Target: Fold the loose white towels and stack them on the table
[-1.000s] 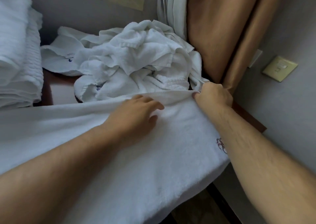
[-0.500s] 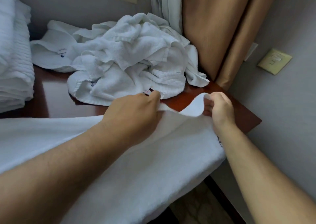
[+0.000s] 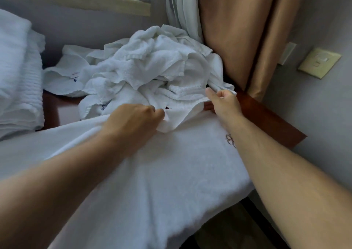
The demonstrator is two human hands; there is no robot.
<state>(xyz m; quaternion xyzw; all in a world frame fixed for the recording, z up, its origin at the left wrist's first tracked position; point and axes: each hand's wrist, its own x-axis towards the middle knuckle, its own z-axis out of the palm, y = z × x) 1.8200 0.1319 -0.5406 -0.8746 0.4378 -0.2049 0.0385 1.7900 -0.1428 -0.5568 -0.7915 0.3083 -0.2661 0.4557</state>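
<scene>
pinching the far edge of the towel [image 3: 171, 172], left hand [image 3: 133, 119] and right hand [image 3: 224, 102] curl round cloth; it overhangs the table [image 3: 266, 119]; the loose pile [image 3: 152, 68] just behind might snag and drag.

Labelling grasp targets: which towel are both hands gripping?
The flat towel spread in front: left hand and right hand pinch its far edge. The crumpled pile and folded stack aren't held.

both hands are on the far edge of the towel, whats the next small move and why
Probably pull the hands apart to tauten that edge. The left hand and right hand both pinch the far edge of the spread towel, and it sags in a bunched fold between them.
</scene>
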